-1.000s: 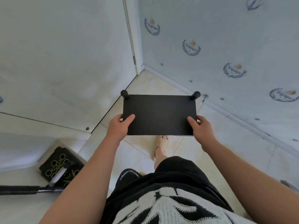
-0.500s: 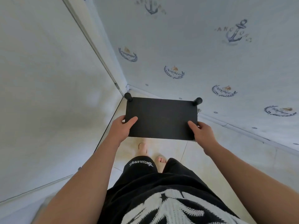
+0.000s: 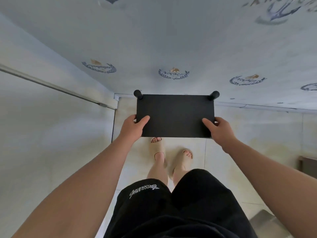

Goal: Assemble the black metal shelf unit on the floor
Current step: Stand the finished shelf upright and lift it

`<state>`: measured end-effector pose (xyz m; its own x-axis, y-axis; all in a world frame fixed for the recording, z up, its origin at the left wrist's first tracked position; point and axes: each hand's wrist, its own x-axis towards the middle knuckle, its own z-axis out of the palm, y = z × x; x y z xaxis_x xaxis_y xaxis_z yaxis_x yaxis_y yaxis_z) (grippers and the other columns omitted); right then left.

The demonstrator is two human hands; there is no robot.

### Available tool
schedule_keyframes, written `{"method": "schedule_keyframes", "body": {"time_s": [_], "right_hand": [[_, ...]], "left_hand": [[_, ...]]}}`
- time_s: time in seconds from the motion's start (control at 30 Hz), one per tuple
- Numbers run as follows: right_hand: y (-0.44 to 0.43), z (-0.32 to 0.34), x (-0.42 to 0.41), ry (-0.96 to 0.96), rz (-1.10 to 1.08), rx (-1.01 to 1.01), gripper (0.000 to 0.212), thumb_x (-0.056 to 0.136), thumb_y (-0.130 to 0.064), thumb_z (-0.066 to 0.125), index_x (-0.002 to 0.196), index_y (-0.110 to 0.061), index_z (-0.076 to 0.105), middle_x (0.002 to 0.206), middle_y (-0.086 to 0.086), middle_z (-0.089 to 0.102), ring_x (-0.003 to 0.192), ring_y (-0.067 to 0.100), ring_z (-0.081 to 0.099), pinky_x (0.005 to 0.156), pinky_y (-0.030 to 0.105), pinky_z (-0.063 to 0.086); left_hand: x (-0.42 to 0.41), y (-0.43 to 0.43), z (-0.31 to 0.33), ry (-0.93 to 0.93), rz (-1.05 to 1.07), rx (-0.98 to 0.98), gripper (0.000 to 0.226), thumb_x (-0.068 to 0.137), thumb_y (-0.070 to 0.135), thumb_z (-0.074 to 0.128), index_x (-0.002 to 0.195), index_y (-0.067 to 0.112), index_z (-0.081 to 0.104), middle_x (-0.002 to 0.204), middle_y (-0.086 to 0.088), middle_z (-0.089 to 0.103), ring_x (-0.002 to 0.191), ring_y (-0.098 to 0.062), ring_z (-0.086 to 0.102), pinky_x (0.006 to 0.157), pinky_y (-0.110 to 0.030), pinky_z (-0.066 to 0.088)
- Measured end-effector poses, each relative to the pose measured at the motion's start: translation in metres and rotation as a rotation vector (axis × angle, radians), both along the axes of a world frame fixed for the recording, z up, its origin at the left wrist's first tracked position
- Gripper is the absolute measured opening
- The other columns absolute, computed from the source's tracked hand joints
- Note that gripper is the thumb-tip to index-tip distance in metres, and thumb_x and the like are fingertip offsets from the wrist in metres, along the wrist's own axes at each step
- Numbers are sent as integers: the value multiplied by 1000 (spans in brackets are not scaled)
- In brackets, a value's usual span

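Both hands grip the black shelf panel [image 3: 175, 115] by its short edges, left hand [image 3: 133, 127] and right hand [image 3: 218, 130], held level above tiled floor [image 3: 240, 134], its far edge near the patterned wall [image 3: 171, 48].

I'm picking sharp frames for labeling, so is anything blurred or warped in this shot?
Head view: the black shelf panel, left hand and right hand are sharp; the anchor print at the top right is smeared; the forearms stretch wide toward the lower corners, a wide-angle effect; light is soft, no glare on the panel.
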<state>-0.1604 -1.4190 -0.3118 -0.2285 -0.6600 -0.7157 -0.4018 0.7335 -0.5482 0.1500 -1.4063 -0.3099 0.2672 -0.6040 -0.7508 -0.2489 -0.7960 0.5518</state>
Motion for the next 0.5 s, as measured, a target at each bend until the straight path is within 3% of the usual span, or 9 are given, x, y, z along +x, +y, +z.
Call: {"method": "schedule_keyframes", "body": {"time_s": [0.23, 0.37, 0.5], "right_hand": [[-40, -58, -4, 25, -24, 14, 41, 94, -47, 65, 123, -18, 60, 101, -4, 68, 86, 12, 65, 64, 24, 47], [-60, -69, -9, 54, -54, -32, 33, 93, -49, 66, 111, -22, 62, 95, -8, 68, 80, 8, 63, 60, 22, 45], [-73, -67, -10, 25, -48, -41, 31, 93, -50, 66, 111, -25, 62, 93, -12, 67, 79, 6, 62, 59, 19, 44]], "left_hand": [[-3, -48, -61, -4, -39, 10, 51, 88, 55, 64, 125, 19, 58, 110, 1, 64, 100, -21, 65, 86, -43, 59], [-8, -72, -73, -49, -61, -61, 48, 86, 57, 64, 118, 22, 60, 103, 10, 62, 92, -10, 62, 65, -26, 51], [-9, -86, -73, -52, -44, -77, 45, 85, 53, 67, 117, 21, 65, 106, 11, 65, 94, -10, 62, 68, -25, 48]]}}
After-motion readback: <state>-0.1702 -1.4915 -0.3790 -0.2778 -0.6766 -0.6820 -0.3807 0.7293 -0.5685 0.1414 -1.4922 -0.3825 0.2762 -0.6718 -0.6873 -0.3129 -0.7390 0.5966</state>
